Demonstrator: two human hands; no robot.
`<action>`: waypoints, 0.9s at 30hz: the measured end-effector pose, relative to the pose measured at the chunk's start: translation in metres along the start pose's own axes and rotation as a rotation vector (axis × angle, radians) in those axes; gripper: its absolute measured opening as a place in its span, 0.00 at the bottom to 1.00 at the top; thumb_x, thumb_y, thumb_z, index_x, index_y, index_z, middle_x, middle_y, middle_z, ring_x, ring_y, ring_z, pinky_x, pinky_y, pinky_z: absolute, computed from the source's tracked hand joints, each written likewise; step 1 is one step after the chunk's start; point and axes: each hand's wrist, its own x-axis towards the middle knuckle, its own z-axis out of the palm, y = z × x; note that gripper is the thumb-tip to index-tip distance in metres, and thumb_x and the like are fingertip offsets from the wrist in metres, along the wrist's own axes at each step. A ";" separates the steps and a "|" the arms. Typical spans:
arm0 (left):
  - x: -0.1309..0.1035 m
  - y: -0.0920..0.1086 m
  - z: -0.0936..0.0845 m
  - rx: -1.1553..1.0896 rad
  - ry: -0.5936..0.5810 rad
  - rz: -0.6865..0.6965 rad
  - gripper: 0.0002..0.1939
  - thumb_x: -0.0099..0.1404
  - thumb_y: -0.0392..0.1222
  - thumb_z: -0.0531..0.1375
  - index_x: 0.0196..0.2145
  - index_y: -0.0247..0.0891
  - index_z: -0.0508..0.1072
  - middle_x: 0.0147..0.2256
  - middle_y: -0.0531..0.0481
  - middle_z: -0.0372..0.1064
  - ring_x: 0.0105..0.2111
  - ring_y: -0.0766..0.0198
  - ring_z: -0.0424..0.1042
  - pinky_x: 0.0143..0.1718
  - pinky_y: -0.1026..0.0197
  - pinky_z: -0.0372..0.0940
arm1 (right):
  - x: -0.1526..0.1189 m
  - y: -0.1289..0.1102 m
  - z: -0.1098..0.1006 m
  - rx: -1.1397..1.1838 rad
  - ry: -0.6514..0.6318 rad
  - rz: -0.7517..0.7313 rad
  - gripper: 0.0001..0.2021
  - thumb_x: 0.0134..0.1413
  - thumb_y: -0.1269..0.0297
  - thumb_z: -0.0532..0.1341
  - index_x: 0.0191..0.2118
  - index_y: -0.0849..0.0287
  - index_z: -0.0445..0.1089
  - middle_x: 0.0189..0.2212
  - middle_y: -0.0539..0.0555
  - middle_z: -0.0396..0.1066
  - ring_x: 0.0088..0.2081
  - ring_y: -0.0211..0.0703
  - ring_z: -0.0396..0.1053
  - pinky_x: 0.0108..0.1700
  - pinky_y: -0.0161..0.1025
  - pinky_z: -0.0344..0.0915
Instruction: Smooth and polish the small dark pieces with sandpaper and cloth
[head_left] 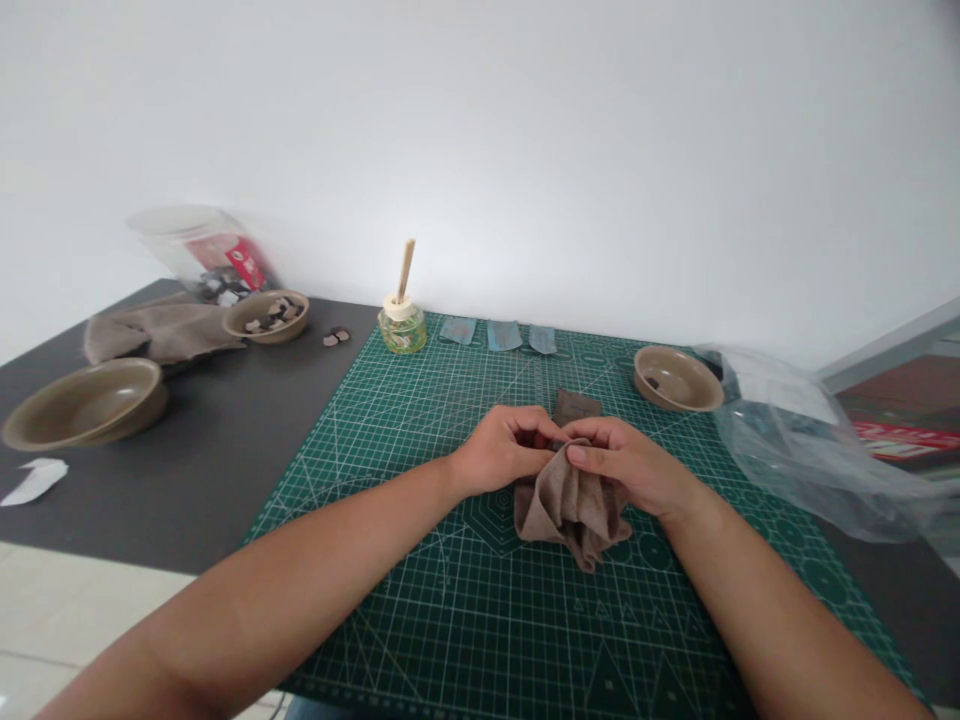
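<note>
Above the middle of the green cutting mat point(420, 420), my two hands meet at the fingertips. A crumpled brown cloth point(574, 510) hangs from them in folds, its lower part close to the mat. My right hand point(637, 465) pinches the cloth's upper edge between thumb and fingers. Beside it, the fingers of my left hand point(499, 450) are closed at the same edge; a small dark piece shows there, too small to name. Just behind the hands lies a flat brown square of material point(576, 404).
A reed diffuser point(403, 328) and blue patches point(504, 335) line the mat's back. At right are a bowl point(679, 380) and a clear plastic bag point(810, 440). Leftward stand a bowl of small pieces point(262, 325), a larger bowl point(86, 405), brown cloth point(165, 332) and a plastic jar point(199, 250).
</note>
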 end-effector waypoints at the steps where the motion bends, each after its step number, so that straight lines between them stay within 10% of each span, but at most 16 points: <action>1: 0.000 0.001 0.000 0.064 -0.005 0.024 0.07 0.51 0.39 0.65 0.28 0.33 0.76 0.25 0.52 0.64 0.26 0.70 0.63 0.28 0.65 0.59 | 0.001 0.000 0.000 -0.049 0.009 -0.007 0.19 0.43 0.49 0.65 0.32 0.63 0.70 0.24 0.49 0.66 0.24 0.35 0.63 0.26 0.33 0.58; 5: -0.001 0.004 0.002 0.274 -0.023 0.083 0.03 0.52 0.36 0.64 0.26 0.33 0.76 0.23 0.53 0.62 0.26 0.70 0.61 0.28 0.66 0.57 | 0.003 -0.001 0.001 -0.226 0.033 -0.048 0.18 0.43 0.50 0.65 0.31 0.63 0.71 0.25 0.50 0.67 0.26 0.36 0.63 0.28 0.33 0.58; 12: 0.000 0.000 0.000 -0.073 0.012 -0.082 0.09 0.50 0.40 0.66 0.29 0.32 0.75 0.24 0.54 0.62 0.23 0.73 0.60 0.25 0.67 0.57 | 0.001 0.003 0.000 0.052 0.000 -0.019 0.19 0.43 0.50 0.66 0.32 0.63 0.69 0.23 0.49 0.66 0.22 0.33 0.62 0.24 0.32 0.57; 19: -0.002 0.005 0.004 0.388 0.012 0.146 0.03 0.53 0.36 0.62 0.24 0.34 0.75 0.22 0.53 0.61 0.25 0.71 0.61 0.27 0.66 0.57 | 0.003 -0.002 0.002 -0.193 0.042 -0.065 0.17 0.42 0.52 0.67 0.31 0.63 0.72 0.25 0.50 0.69 0.27 0.36 0.64 0.29 0.33 0.59; 27: -0.001 0.003 0.001 0.023 0.031 -0.005 0.07 0.51 0.37 0.65 0.30 0.33 0.76 0.23 0.54 0.62 0.23 0.72 0.61 0.25 0.67 0.57 | -0.001 0.001 0.000 0.076 -0.042 -0.009 0.19 0.42 0.51 0.67 0.35 0.63 0.71 0.26 0.51 0.69 0.25 0.36 0.66 0.27 0.33 0.60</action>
